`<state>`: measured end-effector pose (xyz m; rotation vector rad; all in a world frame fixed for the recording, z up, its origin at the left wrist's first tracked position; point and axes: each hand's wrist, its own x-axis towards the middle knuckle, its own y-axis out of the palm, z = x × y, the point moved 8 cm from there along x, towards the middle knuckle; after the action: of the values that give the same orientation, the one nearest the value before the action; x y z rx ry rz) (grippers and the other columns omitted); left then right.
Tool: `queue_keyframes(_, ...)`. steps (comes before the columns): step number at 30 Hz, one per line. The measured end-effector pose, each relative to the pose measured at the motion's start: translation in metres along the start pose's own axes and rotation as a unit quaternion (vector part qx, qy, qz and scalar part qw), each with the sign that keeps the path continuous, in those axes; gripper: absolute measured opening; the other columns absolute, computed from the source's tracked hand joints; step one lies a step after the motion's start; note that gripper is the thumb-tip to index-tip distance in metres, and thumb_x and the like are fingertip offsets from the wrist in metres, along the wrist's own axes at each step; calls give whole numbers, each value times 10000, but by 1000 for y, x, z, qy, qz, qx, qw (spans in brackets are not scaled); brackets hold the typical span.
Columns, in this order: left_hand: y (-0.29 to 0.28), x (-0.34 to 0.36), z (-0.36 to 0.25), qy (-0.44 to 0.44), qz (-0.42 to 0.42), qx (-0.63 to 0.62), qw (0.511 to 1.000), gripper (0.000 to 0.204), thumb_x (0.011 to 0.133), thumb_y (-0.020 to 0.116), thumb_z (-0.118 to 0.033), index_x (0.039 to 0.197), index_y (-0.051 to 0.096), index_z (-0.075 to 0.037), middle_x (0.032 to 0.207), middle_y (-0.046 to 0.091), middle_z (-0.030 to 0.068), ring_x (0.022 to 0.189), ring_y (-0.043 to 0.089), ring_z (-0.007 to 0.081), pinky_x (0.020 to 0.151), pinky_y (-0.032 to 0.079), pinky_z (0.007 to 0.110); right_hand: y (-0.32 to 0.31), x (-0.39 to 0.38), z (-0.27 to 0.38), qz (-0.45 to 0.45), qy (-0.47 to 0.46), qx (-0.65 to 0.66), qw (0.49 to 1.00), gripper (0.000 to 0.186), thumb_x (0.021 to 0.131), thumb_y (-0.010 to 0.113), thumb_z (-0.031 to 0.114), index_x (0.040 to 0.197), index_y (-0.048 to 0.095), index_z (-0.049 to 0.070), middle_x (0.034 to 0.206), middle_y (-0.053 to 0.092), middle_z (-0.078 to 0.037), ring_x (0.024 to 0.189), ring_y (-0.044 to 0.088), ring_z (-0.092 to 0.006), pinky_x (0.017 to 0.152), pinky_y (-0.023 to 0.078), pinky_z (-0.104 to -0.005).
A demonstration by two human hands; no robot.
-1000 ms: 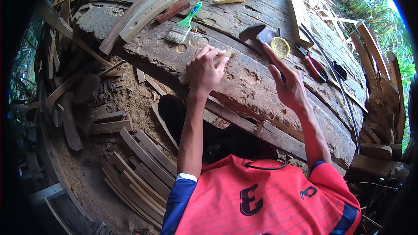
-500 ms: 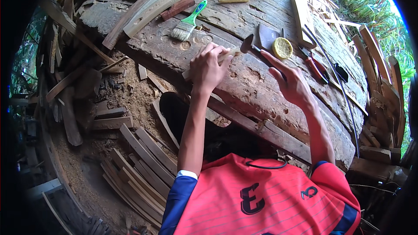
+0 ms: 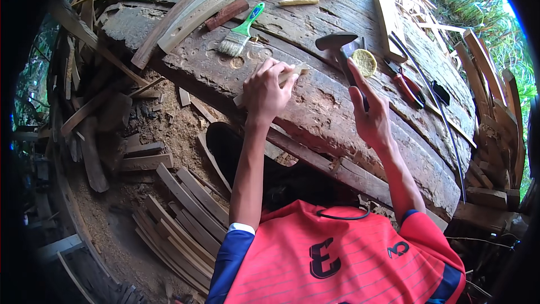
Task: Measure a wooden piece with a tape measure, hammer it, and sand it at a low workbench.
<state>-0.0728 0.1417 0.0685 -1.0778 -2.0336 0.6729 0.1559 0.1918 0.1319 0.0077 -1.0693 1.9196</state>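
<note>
My left hand (image 3: 265,91) is closed around a short, pale wood strip (image 3: 302,71) at the near edge of the workbench (image 3: 315,118). One end of the strip pokes out past my fingertips, and a bit of the other shows below the wrist side. In my right hand (image 3: 372,117) is a hammer (image 3: 336,41), gripped by its handle with the index finger stretched along it. Its dark head is raised, apart from the strip. A round yellow disc (image 3: 365,63) lies just behind the handle. The brush (image 3: 242,34), green-handled with pale bristles, rests beyond my left hand.
Red-handled pliers (image 3: 409,90) lie right of the hammer. Long boards (image 3: 205,14) and a reddish block (image 3: 227,13) occupy the bench's far left. A thick plank (image 3: 388,28) sits far right. Stacked strips (image 3: 185,214) and sawdust cover the ground at left.
My right hand has lifted the hammer head away from the strip's end, and the hand has drawn back slightly toward me. My left hand keeps its hold on the strip.
</note>
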Motion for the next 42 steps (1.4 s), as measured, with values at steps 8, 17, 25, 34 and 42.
queue_keyframes(8, -1, 0, 1, -12, 7, 14, 1000, 217, 942, 833, -345, 1073, 794, -175, 1115, 761, 19, 950, 771, 328, 761, 586, 474, 7, -5, 1, 84, 59, -2, 995, 539, 1130, 561, 227, 1663, 483, 247, 886, 689, -295, 711, 651, -472, 757, 538, -508)
queue_keyframes(17, -1, 1, -2, -9, 10, 27, 1000, 235, 938, 835, -361, 1076, 794, -176, 1114, 752, 24, 971, 765, 333, 769, 585, 471, -1, -13, -5, -17, 1, 21, 1000, 534, 1133, 553, 227, 1663, 483, 251, 1110, 753, -314, 761, 711, -468, 784, 561, -499)
queue_keyframes(25, -2, 2, 4, -11, 9, 13, 1000, 224, 938, 827, -348, 1075, 798, -173, 1126, 752, 35, 983, 765, 334, 796, 587, 482, 12, -10, -13, 189, 151, -30, 970, 542, 1132, 562, 241, 1666, 474, 270, 982, 724, -313, 657, 626, -435, 741, 559, -424)
queue_keyframes(34, -4, 2, 3, -21, 17, 11, 1000, 237, 946, 823, -360, 1086, 803, -170, 1136, 755, 42, 988, 767, 334, 805, 588, 472, 4, -6, -2, 162, 83, -37, 983, 551, 1115, 590, 200, 1656, 495, 232, 806, 654, -269, 664, 613, -430, 709, 529, -443)
queue_keyframes(42, -3, 1, 0, -9, 13, 9, 1000, 204, 935, 828, -326, 1041, 792, -157, 1075, 735, 58, 982, 754, 309, 815, 589, 472, 9, -3, -5, 176, 95, -32, 979, 554, 1107, 602, 184, 1651, 500, 209, 863, 687, -281, 665, 581, -457, 714, 537, -425)
